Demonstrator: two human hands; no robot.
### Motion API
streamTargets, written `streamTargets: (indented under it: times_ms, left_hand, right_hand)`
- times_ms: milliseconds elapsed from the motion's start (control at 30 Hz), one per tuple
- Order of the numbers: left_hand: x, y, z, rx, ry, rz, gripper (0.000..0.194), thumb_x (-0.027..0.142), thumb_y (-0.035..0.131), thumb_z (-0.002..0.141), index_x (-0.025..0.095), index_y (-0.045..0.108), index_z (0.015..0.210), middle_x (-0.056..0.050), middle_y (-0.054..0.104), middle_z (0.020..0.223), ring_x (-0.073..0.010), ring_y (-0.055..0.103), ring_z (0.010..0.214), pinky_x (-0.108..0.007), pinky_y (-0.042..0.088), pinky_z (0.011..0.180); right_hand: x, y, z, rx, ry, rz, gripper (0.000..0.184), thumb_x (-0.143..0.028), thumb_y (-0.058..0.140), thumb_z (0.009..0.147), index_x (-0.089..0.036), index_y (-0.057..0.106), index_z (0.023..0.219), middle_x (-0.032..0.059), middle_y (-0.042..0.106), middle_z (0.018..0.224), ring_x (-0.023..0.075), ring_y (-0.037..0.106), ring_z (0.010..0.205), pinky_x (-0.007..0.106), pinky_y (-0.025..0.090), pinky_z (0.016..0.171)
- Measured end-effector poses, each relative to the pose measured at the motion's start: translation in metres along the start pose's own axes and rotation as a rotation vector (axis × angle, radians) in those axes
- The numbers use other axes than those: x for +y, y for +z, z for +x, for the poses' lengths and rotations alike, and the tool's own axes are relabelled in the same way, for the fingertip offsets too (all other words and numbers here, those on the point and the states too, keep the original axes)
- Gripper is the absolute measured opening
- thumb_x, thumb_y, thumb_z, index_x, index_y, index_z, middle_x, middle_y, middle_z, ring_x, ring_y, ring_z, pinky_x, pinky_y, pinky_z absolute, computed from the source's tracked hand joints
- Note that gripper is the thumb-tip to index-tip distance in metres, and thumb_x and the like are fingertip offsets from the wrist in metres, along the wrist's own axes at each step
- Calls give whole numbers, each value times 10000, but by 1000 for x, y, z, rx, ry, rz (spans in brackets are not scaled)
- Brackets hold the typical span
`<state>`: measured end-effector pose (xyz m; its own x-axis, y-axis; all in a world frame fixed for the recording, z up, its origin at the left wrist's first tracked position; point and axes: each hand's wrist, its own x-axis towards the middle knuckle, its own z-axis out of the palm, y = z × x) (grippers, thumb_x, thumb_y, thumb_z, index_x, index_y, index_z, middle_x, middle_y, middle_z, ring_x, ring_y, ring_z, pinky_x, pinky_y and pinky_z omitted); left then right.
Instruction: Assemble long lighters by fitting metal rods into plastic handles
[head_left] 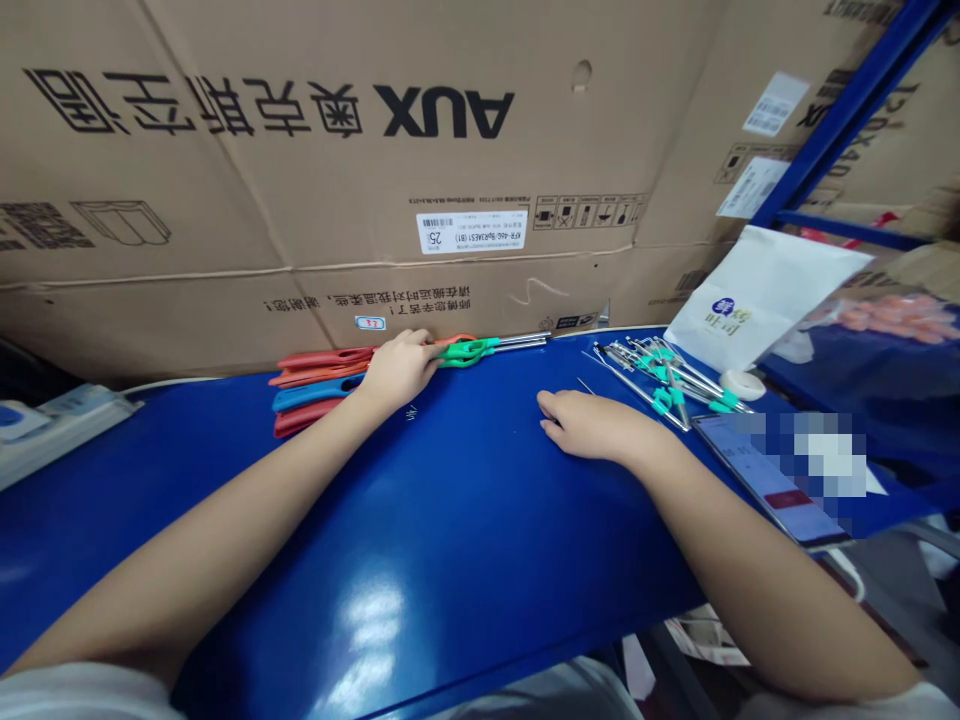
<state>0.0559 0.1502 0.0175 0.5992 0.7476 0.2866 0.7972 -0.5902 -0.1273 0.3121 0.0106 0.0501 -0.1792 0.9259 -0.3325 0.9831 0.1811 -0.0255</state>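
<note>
My left hand (405, 368) is at the back of the table, its fingers closed around a green plastic piece (466, 351) with thin metal rods pointing right. Beside and partly under that hand lie flat plastic pieces with slots: red ones (319, 365) and a blue one (315, 393). My right hand (592, 425) rests low over the table with fingers curled together; what they hold, if anything, is hidden. A thin metal pin (586, 386) shows just behind those fingers. Farther right is a loose pile of metal rods with teal clips (664, 375).
A large cardboard box (300, 220) walls off the back of the blue table (450, 560). To the right are a white paper bag (757, 300), a white roll (741, 385) and a phone-like screen (772, 480). A white power strip (67, 430) lies at far left.
</note>
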Motion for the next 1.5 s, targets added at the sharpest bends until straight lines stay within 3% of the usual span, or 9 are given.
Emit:
streamTargets:
  times_ms: [400,600,867,1000,1200,1367,1500]
  left_hand:
    - [-3,-3,-3,-21,-18,-62,377,262,501,974,212,691,1296,-116,677,1109,-301,649,1052,-368,537,868]
    - [-3,2,-5,-9,-17,-147,436,256,492,979,222,629,1392,-109,653,1139,-267,690,976,-343,549,854]
    - [-11,5,-1,2,11,-225,419,263,512,979,221,650,1372,-90,659,1082,-227,672,975,-317,536,903]
    - [-9,2,-4,8,-47,-171,422,287,523,970,234,662,1366,-99,657,1071,-258,656,947,-348,543,832]
    - [2,-2,-9,23,-82,-10,411,390,532,975,221,697,1311,-156,614,1133,-369,562,1113,-447,525,852]
    - [6,-5,-9,-9,-25,50,514,369,566,967,254,555,1468,-160,588,1202,-360,556,1126,-439,512,868]
    - [4,-5,-8,-36,-1,69,442,344,543,984,281,607,1417,-151,595,1197,-351,565,1132,-431,503,881]
  right_hand:
    - [-1,0,0,-2,-2,-9,255,-313,433,1014,-182,587,1169,149,688,1122,282,662,949,331,420,707]
    - [-1,0,0,-1,-10,-12,255,-310,428,1013,-179,589,1162,154,688,1134,288,665,965,337,427,719]
    - [-1,-1,-1,0,-15,-13,246,-334,436,1020,-182,583,1146,151,688,1114,284,671,938,330,407,682]
    - [-1,-1,-1,-3,-15,-14,262,-345,427,1021,-184,580,1158,145,687,1121,275,664,930,324,396,673]
    - [-1,-1,-1,1,-11,-14,268,-337,432,1016,-179,583,1172,144,689,1120,279,660,945,323,396,677]
    - [-2,-2,-2,3,-11,-14,248,-333,436,1019,-179,582,1149,142,688,1110,272,664,930,324,395,674]
    - [-2,-2,-3,1,-11,-17,243,-339,436,1024,-183,582,1141,142,687,1103,267,665,923,321,397,681]
